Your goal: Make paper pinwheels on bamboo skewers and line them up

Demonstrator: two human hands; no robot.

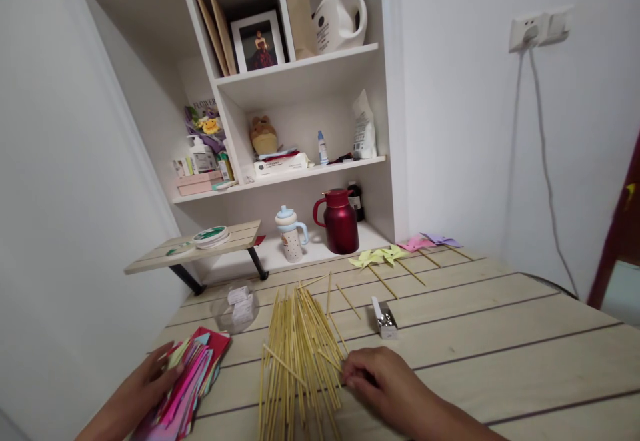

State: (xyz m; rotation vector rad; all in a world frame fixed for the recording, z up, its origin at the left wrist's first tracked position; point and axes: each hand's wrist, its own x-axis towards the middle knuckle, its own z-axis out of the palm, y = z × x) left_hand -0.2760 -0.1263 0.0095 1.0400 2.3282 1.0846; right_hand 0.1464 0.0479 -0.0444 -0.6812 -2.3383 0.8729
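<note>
The desk (500, 334) carried everything in reach. Beyond the fingers rose a shelf (300, 74) with a red jug (341, 222) at its foot. A loose pile of sticks (295, 354) lay between the two hands, its near edge touching the right hand (385, 381), whose fingers (350, 377) were curled together and seemed to pinch one stick. The left hand (145, 387) rested with fingers spread on a stack of coloured paper (193, 377). Finished pinwheels (380, 255) lay well beyond the fingers; a small box of pins (385, 319) sat just past the right fingers. Judging by this, a stick was being picked; the next move would call for lifting it clear.
</note>
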